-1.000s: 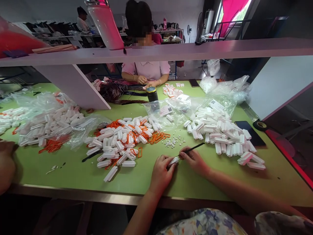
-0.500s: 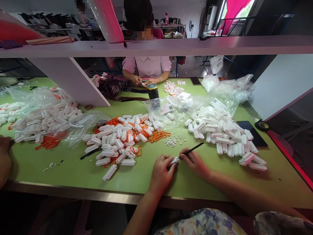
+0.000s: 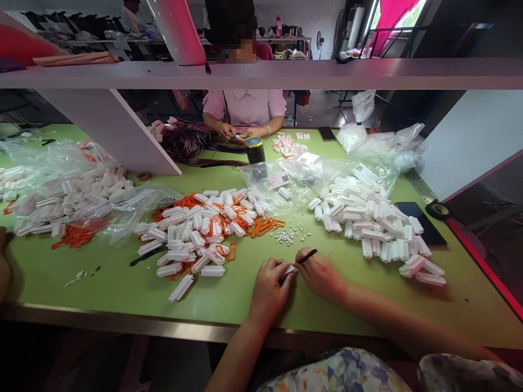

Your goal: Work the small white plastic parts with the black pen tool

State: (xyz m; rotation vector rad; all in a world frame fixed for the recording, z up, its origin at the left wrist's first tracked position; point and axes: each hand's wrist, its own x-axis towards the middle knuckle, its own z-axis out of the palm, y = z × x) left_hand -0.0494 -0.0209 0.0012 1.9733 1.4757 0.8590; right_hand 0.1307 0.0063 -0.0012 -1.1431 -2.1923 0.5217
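My left hand point(image 3: 269, 286) is closed around a small white plastic connector housing point(image 3: 290, 269) with rows of holes, just above the green table point(image 3: 229, 305). Its fingers hide much of the housing. In my right hand point(image 3: 322, 276) is a slim black tool point(image 3: 308, 256), perhaps tweezers; its back end points up and right, and the fingertips meet the housing, so the tip is hidden. Small white pegs point(image 3: 288, 235) lie scattered beyond my hands. To the left is a heap of white housings point(image 3: 180, 255) mixed with orange rectangular frames point(image 3: 266, 226).
Another pile of white housings point(image 3: 368, 218) lies at right, beside a dark phone point(image 3: 429, 231) and black tape roll point(image 3: 440, 209). Clear plastic bags point(image 3: 261, 185) and a black can point(image 3: 255, 152) stand farther back. A shelf point(image 3: 286, 75) spans overhead; a person in pink point(image 3: 247, 109) works opposite.
My right hand has moved slightly left, closer to the housing, and the black tool now shows less of its length and sits farther left. My left hand stays nearly still.
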